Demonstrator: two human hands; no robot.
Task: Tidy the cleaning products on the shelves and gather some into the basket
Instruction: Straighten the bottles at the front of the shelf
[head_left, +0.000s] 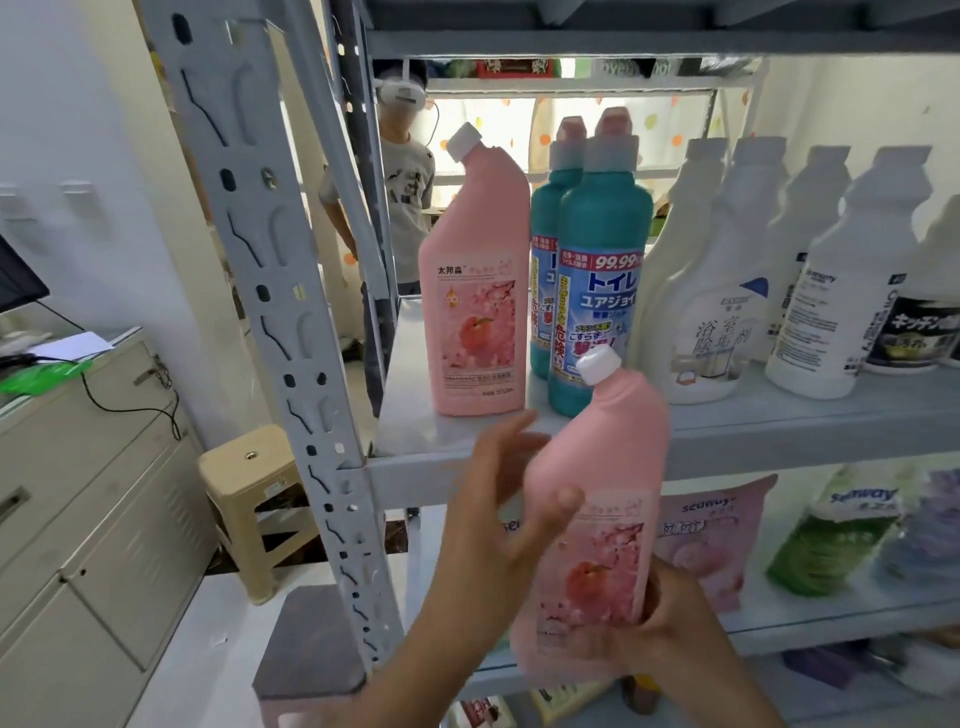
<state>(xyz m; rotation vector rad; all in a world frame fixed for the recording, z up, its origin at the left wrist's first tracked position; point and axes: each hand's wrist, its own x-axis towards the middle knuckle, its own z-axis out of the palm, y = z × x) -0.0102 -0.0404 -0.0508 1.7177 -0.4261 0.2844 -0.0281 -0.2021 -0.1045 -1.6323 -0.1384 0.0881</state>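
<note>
we hold the tilted pink bottle (608, 447) before the shelf edge (789, 434), left hand (488, 501) wrapped round its middle, right hand (675, 618) clasping its base; swinging it in carelessly could topple the standing pink bottle (472, 291) or teal bottles (597, 312).

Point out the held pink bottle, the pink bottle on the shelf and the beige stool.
held pink bottle (608, 441): head view, plain body above the label.
pink bottle on the shelf (478, 322): head view, front label.
beige stool (234, 470): head view, seat top.
</note>
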